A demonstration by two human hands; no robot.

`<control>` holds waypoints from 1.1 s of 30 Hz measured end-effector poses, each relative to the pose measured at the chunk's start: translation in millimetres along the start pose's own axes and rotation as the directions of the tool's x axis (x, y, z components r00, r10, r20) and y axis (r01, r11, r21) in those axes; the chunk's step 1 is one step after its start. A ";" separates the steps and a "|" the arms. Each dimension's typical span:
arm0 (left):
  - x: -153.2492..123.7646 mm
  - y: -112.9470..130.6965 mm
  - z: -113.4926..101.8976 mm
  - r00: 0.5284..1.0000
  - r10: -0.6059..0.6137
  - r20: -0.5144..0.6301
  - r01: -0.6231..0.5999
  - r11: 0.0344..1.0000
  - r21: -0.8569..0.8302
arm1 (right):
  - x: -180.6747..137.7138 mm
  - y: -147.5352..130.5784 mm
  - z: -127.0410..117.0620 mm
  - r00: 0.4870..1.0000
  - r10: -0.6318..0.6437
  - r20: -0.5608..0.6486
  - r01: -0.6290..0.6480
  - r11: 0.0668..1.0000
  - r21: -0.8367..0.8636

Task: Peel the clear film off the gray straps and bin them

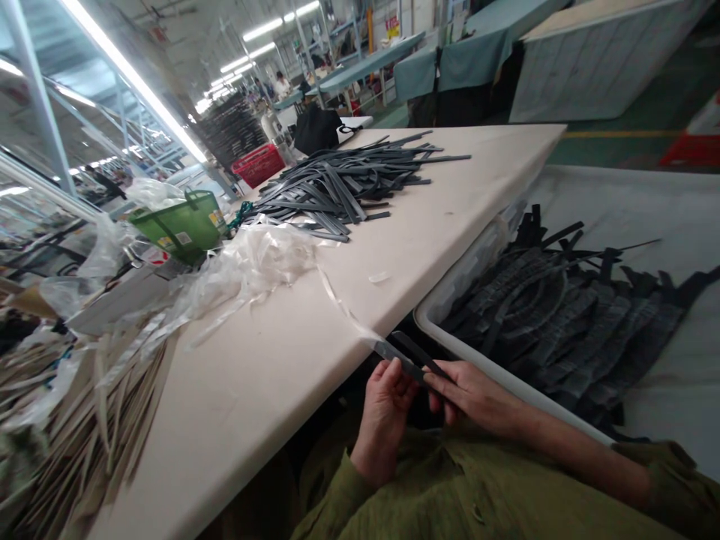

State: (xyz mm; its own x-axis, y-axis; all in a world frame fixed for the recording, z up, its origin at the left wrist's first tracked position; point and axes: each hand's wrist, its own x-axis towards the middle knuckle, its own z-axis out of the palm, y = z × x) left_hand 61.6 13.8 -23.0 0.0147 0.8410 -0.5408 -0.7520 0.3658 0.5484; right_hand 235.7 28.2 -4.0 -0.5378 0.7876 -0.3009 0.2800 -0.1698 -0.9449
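Observation:
Just off the table's front edge, my left hand (387,401) pinches a dark grey fabric strip (402,358) near its end. My right hand (458,390) is closed on the same strip a little further along, thumb on top. A second dark length (416,351) sticks out above my right fingers; whether it is the same strip folded over I cannot tell. From the strip's far end a pale translucent ribbon (343,307) trails back over the table to a tangled heap of such ribbon (259,255).
Loose grey strips (337,180) are piled on the pale table (292,360). Beige strips (124,405) lie at the left by a green bag (185,221). A white bin (506,394) at the right holds dark gathered strips (562,322). Behind stands a red basket (259,165).

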 end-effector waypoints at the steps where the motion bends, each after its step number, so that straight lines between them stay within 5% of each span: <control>1: 0.7 2.2 -1.3 0.999 0.034 -0.021 -0.034 0.999 -0.006 | -4.5 4.3 -5.3 0.999 0.010 0.043 -0.011 1.000 0.016; 5: 3.1 12.2 -8.7 0.983 0.125 -0.138 -0.132 0.990 -0.043 | -28.5 27.0 -25.7 0.987 0.109 0.121 -0.102 0.993 -0.066; 13: -11.6 -23.6 7.9 0.997 -0.055 0.058 0.050 0.995 0.085 | -10.6 10.7 -11.5 0.999 0.035 -0.021 -0.037 0.994 -0.099; 18: -11.6 -19.3 -3.7 0.997 0.075 -0.022 -0.073 0.996 0.055 | -29.3 32.3 -27.4 0.992 0.086 0.088 -0.078 0.993 -0.091; 24: -17.1 -37.3 -7.3 0.996 -0.086 0.006 0.083 0.982 0.172 | -19.3 30.1 -15.1 0.995 0.101 0.009 -0.097 0.978 -0.183; 27: -20.5 -38.9 -4.3 0.999 -0.054 -0.004 0.054 0.982 0.182 | -9.6 19.8 -11.9 0.998 0.055 0.041 -0.046 0.980 -0.193; 33: -21.3 -37.5 -12.6 0.997 0.002 -0.071 0.010 0.987 0.158 | -35.7 61.0 -40.1 0.983 0.131 0.129 -0.095 0.963 -0.250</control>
State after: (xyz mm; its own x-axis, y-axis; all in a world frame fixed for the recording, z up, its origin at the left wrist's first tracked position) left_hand 81.1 -22.9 -40.1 -0.0333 0.8111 -0.5839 -0.6385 0.4322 0.6368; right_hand 303.9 13.5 -45.6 -0.5948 0.6753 -0.4362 0.5202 -0.0903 -0.8492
